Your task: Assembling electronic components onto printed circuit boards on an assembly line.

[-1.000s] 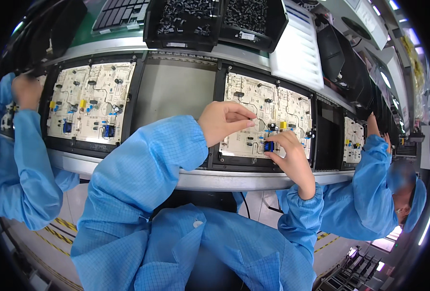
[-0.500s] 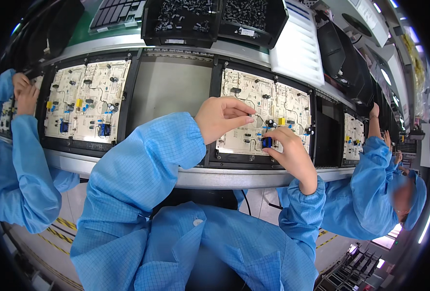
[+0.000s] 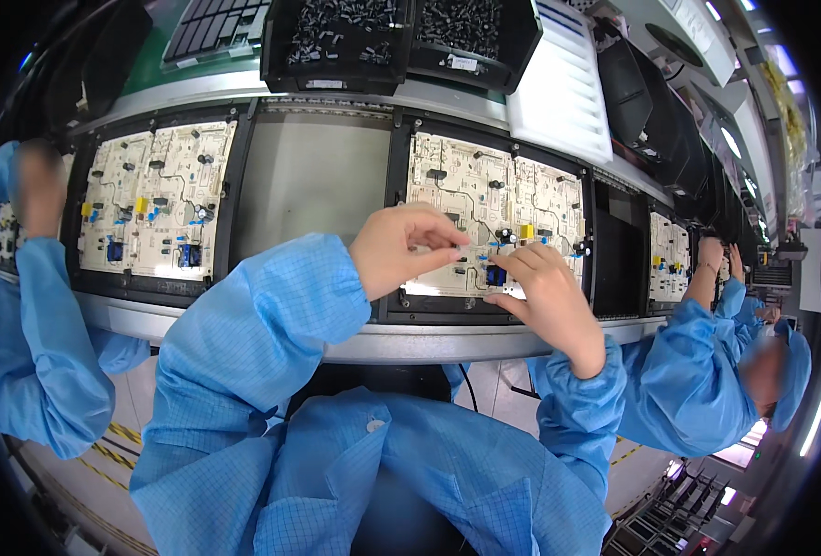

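In the head view, a pale circuit board point(image 3: 471, 153) is held in a black frame point(image 3: 398, 167) behind a metal rail point(image 3: 410, 347). A blue block-shaped component point(image 3: 496, 275) is seated near the board's lower edge, left of its middle. The right hand point(image 3: 554, 296) is placed over it, thumb and forefinger spread, with the component between them (whether it is touched by the forefinger cannot be made out). The left hand point(image 3: 394, 250) is held over the board's left part, thumb and fingertips drawn close together; whether anything is pinched there cannot be told. Two black bins point(image 3: 327, 84) of small dark parts and a white ribbed tray point(image 3: 559, 102) are set beyond the frame. Further populated boards point(image 3: 156, 153) are seen to either side.
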`<state>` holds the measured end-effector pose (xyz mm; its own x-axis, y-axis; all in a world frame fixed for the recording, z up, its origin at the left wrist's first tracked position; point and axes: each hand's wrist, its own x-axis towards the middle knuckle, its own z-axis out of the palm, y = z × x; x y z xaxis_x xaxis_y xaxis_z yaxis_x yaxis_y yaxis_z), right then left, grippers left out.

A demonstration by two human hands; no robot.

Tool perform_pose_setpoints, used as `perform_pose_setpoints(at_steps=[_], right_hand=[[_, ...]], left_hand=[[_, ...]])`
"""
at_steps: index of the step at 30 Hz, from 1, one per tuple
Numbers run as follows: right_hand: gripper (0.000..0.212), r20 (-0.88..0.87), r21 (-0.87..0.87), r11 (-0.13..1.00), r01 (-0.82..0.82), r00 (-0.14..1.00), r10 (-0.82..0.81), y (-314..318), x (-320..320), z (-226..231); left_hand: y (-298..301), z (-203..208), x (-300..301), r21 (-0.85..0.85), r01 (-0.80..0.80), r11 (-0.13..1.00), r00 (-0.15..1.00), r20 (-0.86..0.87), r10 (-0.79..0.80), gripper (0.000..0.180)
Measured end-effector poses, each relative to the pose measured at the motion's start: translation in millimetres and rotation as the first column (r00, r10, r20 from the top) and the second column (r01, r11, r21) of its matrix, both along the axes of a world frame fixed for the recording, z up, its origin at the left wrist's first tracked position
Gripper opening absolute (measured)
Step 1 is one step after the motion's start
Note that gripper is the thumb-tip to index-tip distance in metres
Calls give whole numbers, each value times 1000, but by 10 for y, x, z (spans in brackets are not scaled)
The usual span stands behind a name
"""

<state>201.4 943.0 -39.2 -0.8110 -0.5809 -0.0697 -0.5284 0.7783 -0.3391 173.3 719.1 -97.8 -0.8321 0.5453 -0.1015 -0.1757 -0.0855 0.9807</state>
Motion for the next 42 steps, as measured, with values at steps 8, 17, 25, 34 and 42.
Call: perform_pose_setpoints(at_steps=[8, 17, 25, 34, 42], right_hand=[[26, -465, -137, 988, -71, 885, -1, -365, -1727, 236], [24, -454, 119, 992, 40, 891, 19, -529, -3317, -407], [13, -439, -259, 963, 67, 880, -180, -500, -2988, -453], [31, -477, -305, 922, 240, 799, -366, -490, -2987, -638], [16, -399, -390, 897, 207, 840, -368, -439, -3020, -642]], left_hand=[[-29, 14, 26, -223, -66, 973, 894, -447, -42, 16], [152, -168, 140, -300, -171, 938, 614, -777, -137, 26], [391, -160, 220, -416, -174, 893, 673, -712, -200, 25], [426, -108, 163, -519, -170, 838, 696, -665, -271, 22], [430, -155, 145, -468, -166, 868, 708, -670, -225, 23]])
